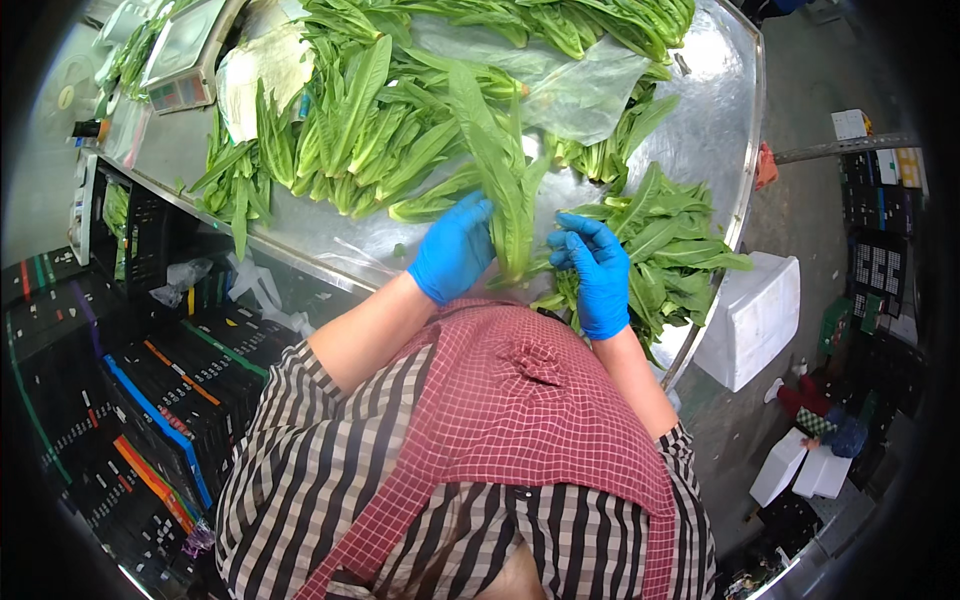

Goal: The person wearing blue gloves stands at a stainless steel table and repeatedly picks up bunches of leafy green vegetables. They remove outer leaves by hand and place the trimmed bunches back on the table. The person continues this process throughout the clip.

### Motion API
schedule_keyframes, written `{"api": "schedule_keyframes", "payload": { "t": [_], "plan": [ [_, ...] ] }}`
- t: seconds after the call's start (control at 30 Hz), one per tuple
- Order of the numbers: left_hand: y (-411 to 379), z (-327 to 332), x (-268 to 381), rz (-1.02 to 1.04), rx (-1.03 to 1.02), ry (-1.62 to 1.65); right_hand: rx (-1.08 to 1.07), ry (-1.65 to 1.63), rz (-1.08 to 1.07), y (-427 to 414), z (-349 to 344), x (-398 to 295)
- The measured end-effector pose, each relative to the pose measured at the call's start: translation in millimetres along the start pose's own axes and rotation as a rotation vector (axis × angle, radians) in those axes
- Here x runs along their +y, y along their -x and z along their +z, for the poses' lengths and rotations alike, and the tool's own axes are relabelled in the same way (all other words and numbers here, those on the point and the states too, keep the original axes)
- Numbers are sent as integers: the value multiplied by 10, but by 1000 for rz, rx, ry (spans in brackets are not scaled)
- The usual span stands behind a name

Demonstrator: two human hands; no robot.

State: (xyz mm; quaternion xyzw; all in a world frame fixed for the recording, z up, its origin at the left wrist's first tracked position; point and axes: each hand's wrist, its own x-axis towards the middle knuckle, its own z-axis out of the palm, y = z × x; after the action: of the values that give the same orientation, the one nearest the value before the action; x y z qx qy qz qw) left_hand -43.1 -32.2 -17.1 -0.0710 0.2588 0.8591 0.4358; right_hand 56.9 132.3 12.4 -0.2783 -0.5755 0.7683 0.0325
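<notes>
My left hand (454, 247), in a blue glove, is closed around the side of a leafy green lettuce head (504, 202) that stands upright, its leaf tips pointing away from me and its base near my apron. To the right, my right hand (596, 266), also gloved in blue, has its fingers curled and partly apart; whether anything small is between them cannot be told. Beside and under it lies a pile of loose leaves (667, 247). Rows of similar leafy heads (375, 142) cover the left and middle of the metal table (300, 262).
Clear plastic film (592, 90) lies among the greens at the back. A weighing scale (187, 56) stands at the back left. Black crates (172, 375) are stacked below left. A white foam box (750, 322) is by the table's right edge. Another person (832, 427) is at the lower right.
</notes>
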Motion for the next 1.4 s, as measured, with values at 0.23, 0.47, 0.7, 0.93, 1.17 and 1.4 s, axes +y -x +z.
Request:
{"api": "schedule_keyframes", "payload": {
  "t": [0.23,0.47,0.7,0.93,1.17,1.4],
  "plan": [
    [-18,19,91,-64,73,124,-109,73,99,-12,-23,49],
    [-28,-90,108,-91,15,290,-318,126,185,17,24,79],
    [-12,-27,140,-96,69,303,-374,170,176,16,39,78],
    [-43,-17,151,-43,89,247,-365,170,189,18,55,77],
    [-26,-1,309,-83,54,326,-351,212,190,17,91,69],
    [-103,-203,1134,410,361,-144,-300,224,214,-48,10,142]
  ]
}}
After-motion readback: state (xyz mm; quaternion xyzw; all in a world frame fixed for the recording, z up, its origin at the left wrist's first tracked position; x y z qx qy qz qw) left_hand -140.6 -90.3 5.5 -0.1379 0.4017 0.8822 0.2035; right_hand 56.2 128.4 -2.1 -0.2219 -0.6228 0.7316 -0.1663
